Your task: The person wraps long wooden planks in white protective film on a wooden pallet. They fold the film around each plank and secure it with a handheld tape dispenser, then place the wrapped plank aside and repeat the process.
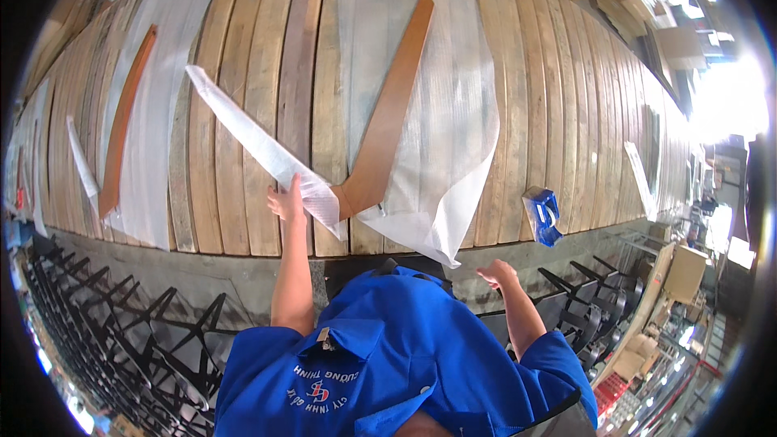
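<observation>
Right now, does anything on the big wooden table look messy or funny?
Yes. The white foam sheet under the V-shaped wooden piece droops over the table edge. Only one arm of the V is wrapped; the left hand touches that wrapped arm.

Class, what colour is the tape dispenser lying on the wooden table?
Blue: the tape dispenser on the wooden table shows best in the head view.

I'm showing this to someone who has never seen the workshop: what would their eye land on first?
Probably the V-shaped brown wooden piece at centre, one arm wrapped in white foam, lying on a white foam sheet on the plank workbench. The left hand touches the wrapped arm; the right hand hovers free below. A blue tape dispenser sits to the right.
</observation>
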Available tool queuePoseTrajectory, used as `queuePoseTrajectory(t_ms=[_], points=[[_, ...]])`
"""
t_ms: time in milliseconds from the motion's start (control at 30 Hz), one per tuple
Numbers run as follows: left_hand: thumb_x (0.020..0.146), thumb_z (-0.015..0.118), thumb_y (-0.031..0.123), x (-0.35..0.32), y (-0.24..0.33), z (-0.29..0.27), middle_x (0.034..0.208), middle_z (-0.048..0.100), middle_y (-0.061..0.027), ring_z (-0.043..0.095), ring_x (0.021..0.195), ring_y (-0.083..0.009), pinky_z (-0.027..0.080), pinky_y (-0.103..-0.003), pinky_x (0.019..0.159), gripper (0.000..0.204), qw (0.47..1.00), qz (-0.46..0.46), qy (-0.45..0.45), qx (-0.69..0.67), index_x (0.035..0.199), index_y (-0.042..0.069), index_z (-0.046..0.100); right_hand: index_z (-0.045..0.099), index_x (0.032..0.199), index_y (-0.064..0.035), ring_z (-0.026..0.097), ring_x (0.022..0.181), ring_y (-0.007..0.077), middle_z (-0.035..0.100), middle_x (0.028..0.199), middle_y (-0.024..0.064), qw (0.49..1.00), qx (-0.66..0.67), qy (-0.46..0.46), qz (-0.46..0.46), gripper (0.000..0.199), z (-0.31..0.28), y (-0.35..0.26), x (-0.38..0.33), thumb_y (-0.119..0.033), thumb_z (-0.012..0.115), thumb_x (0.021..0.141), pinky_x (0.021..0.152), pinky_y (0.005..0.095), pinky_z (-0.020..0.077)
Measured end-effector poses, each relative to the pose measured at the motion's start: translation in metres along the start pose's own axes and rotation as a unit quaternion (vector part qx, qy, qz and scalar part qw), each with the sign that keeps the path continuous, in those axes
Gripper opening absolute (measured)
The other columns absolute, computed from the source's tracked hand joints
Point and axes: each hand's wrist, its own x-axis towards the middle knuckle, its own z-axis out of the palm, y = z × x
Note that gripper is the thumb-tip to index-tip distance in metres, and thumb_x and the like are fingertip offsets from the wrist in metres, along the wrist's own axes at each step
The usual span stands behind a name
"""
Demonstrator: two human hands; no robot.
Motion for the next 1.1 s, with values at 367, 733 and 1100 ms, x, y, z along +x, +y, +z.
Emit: queuePoseTrajectory(t_ms=[367,733,1100], points=[[0.059,0.089,0.056,0.025,0.048,0.029,0.145,0.038,-0.0219,0.035,0.138,-0.0388,0.036,-0.052,0.113,0.121,0.99,-0.038,0.033,0.128,0.147,-0.003,0.031,0.043,0.143,0.003,0.051,0.127,0.0309,0.052,0.136,0.0216,0.837,0.358,0.317,-0.265,0.091,-0.087,-0.311,-0.015,-0.047,0.082,0.077,0.105,0.0419,0.0429],[0.055,0.094,0.038,0.038,0.058,0.006,0.129,0.054,-0.0276,0.054,0.122,-0.0419,0.045,-0.049,0.106,0.109,1.0,0.004,0.009,0.011,0.135,-0.011,0.042,0.041,0.135,0.0019,0.04,0.128,0.0376,0.045,0.129,0.0181,0.852,0.399,0.336,-0.041,0.099,-0.125,-0.451,-0.039,-0.041,0.086,0.058,0.109,0.0494,0.036],[0.079,0.081,0.005,-0.036,0.113,-0.021,0.131,0.052,-0.0199,0.058,0.116,-0.0324,0.052,-0.045,0.097,0.076,0.925,-0.091,-0.043,-0.365,0.138,-0.005,0.034,0.048,0.133,0.0023,0.043,0.125,0.0357,0.048,0.123,0.0163,0.807,0.356,0.454,-0.128,0.092,-0.172,-0.44,-0.056,-0.033,0.085,0.056,0.107,0.0466,0.0357]])
